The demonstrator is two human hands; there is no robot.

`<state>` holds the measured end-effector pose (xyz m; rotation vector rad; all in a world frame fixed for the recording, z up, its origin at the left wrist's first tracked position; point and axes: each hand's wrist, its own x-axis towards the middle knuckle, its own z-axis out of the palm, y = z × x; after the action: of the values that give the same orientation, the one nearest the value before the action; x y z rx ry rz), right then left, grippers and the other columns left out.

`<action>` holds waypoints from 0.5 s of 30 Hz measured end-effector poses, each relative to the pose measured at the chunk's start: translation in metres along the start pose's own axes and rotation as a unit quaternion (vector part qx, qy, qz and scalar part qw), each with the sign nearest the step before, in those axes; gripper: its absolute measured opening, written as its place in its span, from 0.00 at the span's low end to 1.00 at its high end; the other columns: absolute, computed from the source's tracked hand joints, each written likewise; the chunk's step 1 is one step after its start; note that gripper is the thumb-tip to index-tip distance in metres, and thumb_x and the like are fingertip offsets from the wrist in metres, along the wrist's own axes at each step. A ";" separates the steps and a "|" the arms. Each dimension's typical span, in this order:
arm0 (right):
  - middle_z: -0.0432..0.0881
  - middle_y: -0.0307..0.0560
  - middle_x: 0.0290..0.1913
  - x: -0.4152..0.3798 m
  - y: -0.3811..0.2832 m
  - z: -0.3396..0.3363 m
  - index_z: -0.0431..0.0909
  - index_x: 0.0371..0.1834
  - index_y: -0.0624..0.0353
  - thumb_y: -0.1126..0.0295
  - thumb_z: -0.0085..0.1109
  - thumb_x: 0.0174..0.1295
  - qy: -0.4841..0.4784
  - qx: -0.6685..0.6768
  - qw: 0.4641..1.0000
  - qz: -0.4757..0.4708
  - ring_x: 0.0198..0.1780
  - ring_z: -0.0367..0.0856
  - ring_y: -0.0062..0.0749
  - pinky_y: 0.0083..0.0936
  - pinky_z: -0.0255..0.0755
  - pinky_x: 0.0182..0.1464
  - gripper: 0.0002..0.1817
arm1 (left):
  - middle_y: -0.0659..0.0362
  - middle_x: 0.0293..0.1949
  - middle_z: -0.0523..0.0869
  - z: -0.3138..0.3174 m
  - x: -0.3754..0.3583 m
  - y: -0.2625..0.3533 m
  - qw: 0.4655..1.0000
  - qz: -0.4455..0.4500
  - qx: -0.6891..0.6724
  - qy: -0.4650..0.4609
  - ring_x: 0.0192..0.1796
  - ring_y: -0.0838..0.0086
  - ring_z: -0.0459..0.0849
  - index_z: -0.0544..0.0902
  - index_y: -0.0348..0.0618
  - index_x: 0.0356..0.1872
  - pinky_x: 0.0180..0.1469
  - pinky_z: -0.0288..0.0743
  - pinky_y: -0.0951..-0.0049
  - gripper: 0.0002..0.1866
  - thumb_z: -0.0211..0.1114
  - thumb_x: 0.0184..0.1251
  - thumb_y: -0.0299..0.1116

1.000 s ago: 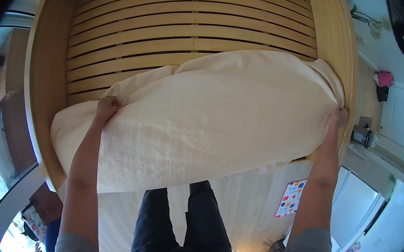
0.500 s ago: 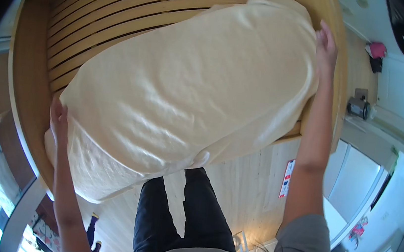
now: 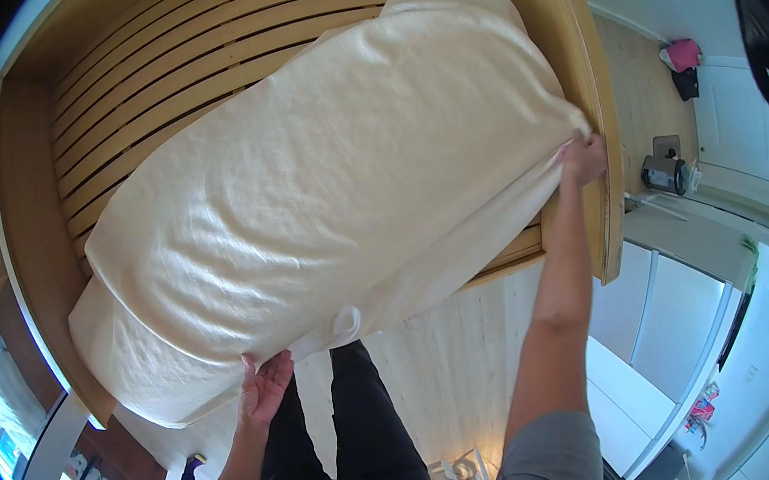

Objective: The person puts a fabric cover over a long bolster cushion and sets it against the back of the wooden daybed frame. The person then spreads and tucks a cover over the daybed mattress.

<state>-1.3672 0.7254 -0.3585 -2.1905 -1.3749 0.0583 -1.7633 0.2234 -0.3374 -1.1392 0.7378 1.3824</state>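
A long, cream, satiny covered cushion (image 3: 319, 147) lies slantwise on a slatted wooden frame (image 3: 136, 88). At its right end my right hand (image 3: 585, 160) is closed round a pinched fold of the cream cover, which is pulled taut into ridges toward the fist. My left hand (image 3: 264, 388) is at the cushion's front edge, palm turned up, thumb and fingers apart, fingertips right at the fabric. Between the hands, a small white loop (image 3: 347, 323) hangs from the cover's front side.
The frame's broad right arm (image 3: 599, 103) rises beside my right hand, and its left arm (image 3: 38, 201) curves down the other side. My legs (image 3: 365, 409) stand against the front edge on a pale wood floor (image 3: 458, 343). White cabinets (image 3: 660, 319) are at the right.
My left hand has moved from the cushion's left end to the middle of its front edge. My right hand, earlier beside the right end, has come down and gripped the cover. The view has shifted.
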 end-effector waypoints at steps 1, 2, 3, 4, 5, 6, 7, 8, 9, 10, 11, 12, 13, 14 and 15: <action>0.78 0.51 0.27 0.007 -0.020 -0.012 0.72 0.23 0.62 0.69 0.60 0.45 0.009 0.049 0.999 -0.002 0.28 0.77 0.43 0.37 0.69 0.31 0.09 | 0.46 0.53 0.69 -0.002 0.004 0.002 1.000 0.017 -0.006 0.019 0.56 0.56 0.68 0.62 0.33 0.54 0.60 0.63 0.58 0.37 0.69 0.45 0.41; 0.78 0.51 0.27 0.012 -0.031 -0.019 0.72 0.23 0.62 0.69 0.60 0.45 0.007 0.051 0.999 0.001 0.28 0.77 0.43 0.37 0.69 0.31 0.09 | 0.46 0.53 0.69 -0.004 0.007 0.001 1.000 0.021 -0.004 0.021 0.56 0.56 0.68 0.62 0.33 0.54 0.60 0.63 0.58 0.37 0.69 0.45 0.41; 0.79 0.52 0.28 0.015 -0.041 -0.025 0.72 0.25 0.61 0.66 0.58 0.47 0.081 -0.021 0.989 -0.120 0.30 0.79 0.41 0.35 0.71 0.33 0.10 | 0.47 0.53 0.70 -0.006 0.008 0.001 0.999 0.031 0.002 0.012 0.57 0.56 0.68 0.63 0.34 0.54 0.60 0.63 0.57 0.36 0.69 0.45 0.41; 0.79 0.52 0.30 0.019 -0.051 -0.028 0.73 0.28 0.61 0.63 0.57 0.50 0.154 -0.091 0.954 -0.240 0.31 0.81 0.39 0.34 0.73 0.36 0.12 | 0.47 0.53 0.70 -0.009 0.008 0.001 0.999 0.042 0.007 0.001 0.57 0.56 0.68 0.63 0.34 0.54 0.61 0.63 0.56 0.36 0.69 0.45 0.40; 0.79 0.52 0.30 0.022 -0.061 -0.030 0.73 0.28 0.61 0.63 0.57 0.50 0.152 -0.086 0.955 -0.238 0.31 0.81 0.39 0.34 0.73 0.36 0.12 | 0.47 0.53 0.70 -0.012 0.009 0.001 0.999 0.047 0.007 0.001 0.57 0.56 0.68 0.63 0.34 0.54 0.61 0.63 0.56 0.36 0.69 0.45 0.40; 0.79 0.51 0.32 0.024 -0.074 -0.030 0.73 0.31 0.60 0.63 0.54 0.52 -0.003 -0.217 0.961 -0.171 0.35 0.80 0.40 0.35 0.72 0.40 0.11 | 0.48 0.53 0.70 -0.014 0.011 0.000 0.996 0.079 0.032 -0.003 0.57 0.56 0.68 0.64 0.36 0.54 0.61 0.62 0.55 0.36 0.69 0.44 0.40; 0.79 0.51 0.34 0.029 -0.089 -0.029 0.73 0.35 0.59 0.63 0.51 0.54 -0.156 -0.336 0.924 -0.099 0.39 0.79 0.42 0.35 0.71 0.44 0.12 | 0.49 0.53 0.70 -0.013 0.014 0.000 0.992 0.111 0.055 -0.009 0.57 0.56 0.68 0.64 0.37 0.54 0.61 0.62 0.54 0.35 0.70 0.44 0.39; 0.79 0.51 0.34 0.034 -0.104 -0.029 0.73 0.35 0.59 0.63 0.51 0.54 -0.155 -0.331 0.925 -0.104 0.39 0.79 0.42 0.35 0.71 0.44 0.12 | 0.49 0.53 0.70 -0.011 0.015 -0.001 0.992 0.116 0.052 -0.013 0.57 0.56 0.68 0.64 0.37 0.54 0.61 0.62 0.54 0.35 0.70 0.44 0.39; 0.79 0.50 0.38 0.039 -0.121 -0.027 0.72 0.41 0.59 0.60 0.50 0.56 -0.115 -0.259 0.943 -0.173 0.42 0.78 0.40 0.33 0.70 0.46 0.15 | 0.50 0.53 0.70 -0.010 0.017 -0.002 0.992 0.108 0.051 -0.027 0.57 0.56 0.68 0.65 0.38 0.53 0.61 0.61 0.52 0.35 0.70 0.43 0.39; 0.79 0.50 0.41 0.042 -0.133 -0.020 0.71 0.47 0.59 0.58 0.49 0.58 -0.075 -0.182 0.951 -0.240 0.45 0.77 0.39 0.31 0.69 0.49 0.19 | 0.51 0.54 0.70 -0.010 0.018 -0.002 0.993 0.103 0.049 -0.040 0.57 0.56 0.67 0.66 0.39 0.53 0.61 0.60 0.51 0.35 0.71 0.42 0.38; 0.79 0.50 0.41 0.054 -0.134 0.001 0.71 0.47 0.59 0.58 0.49 0.58 -0.078 -0.175 0.950 -0.248 0.45 0.77 0.39 0.31 0.69 0.49 0.19 | 0.51 0.54 0.70 -0.014 0.020 0.000 0.992 0.111 0.041 -0.041 0.57 0.56 0.67 0.66 0.39 0.53 0.61 0.60 0.51 0.35 0.71 0.42 0.38; 0.77 0.50 0.46 0.072 -0.126 0.033 0.69 0.51 0.60 0.53 0.48 0.58 -0.188 -0.021 0.954 -0.234 0.49 0.75 0.37 0.29 0.66 0.52 0.24 | 0.52 0.54 0.70 -0.022 0.024 0.003 0.994 0.095 0.033 -0.048 0.58 0.56 0.66 0.65 0.39 0.54 0.62 0.58 0.50 0.36 0.71 0.41 0.38; 0.75 0.50 0.50 0.082 -0.125 0.060 0.66 0.55 0.60 0.48 0.46 0.59 -0.296 0.132 0.922 -0.213 0.53 0.72 0.35 0.27 0.63 0.55 0.30 | 0.53 0.55 0.70 -0.030 0.028 0.003 0.995 0.081 0.024 -0.055 0.59 0.56 0.65 0.65 0.40 0.54 0.62 0.56 0.50 0.37 0.72 0.40 0.39; 0.75 0.50 0.50 0.076 -0.129 0.073 0.66 0.55 0.60 0.48 0.46 0.59 -0.305 0.140 0.915 -0.224 0.53 0.72 0.35 0.27 0.63 0.55 0.30 | 0.53 0.55 0.70 -0.038 0.031 -0.001 0.994 0.093 0.012 -0.057 0.59 0.56 0.65 0.65 0.40 0.54 0.62 0.56 0.50 0.37 0.72 0.40 0.39; 0.72 0.53 0.53 0.068 -0.128 0.081 0.64 0.57 0.61 0.45 0.44 0.59 -0.352 0.131 0.917 -0.133 0.56 0.69 0.38 0.27 0.60 0.57 0.32 | 0.54 0.57 0.68 -0.045 0.034 -0.003 0.989 0.117 0.001 -0.088 0.61 0.56 0.61 0.64 0.43 0.56 0.63 0.52 0.48 0.41 0.73 0.37 0.43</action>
<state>-1.4654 0.8591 -0.3513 -1.7956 -1.8945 0.9525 -1.7471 0.1949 -0.3831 -0.9357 0.7627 1.6542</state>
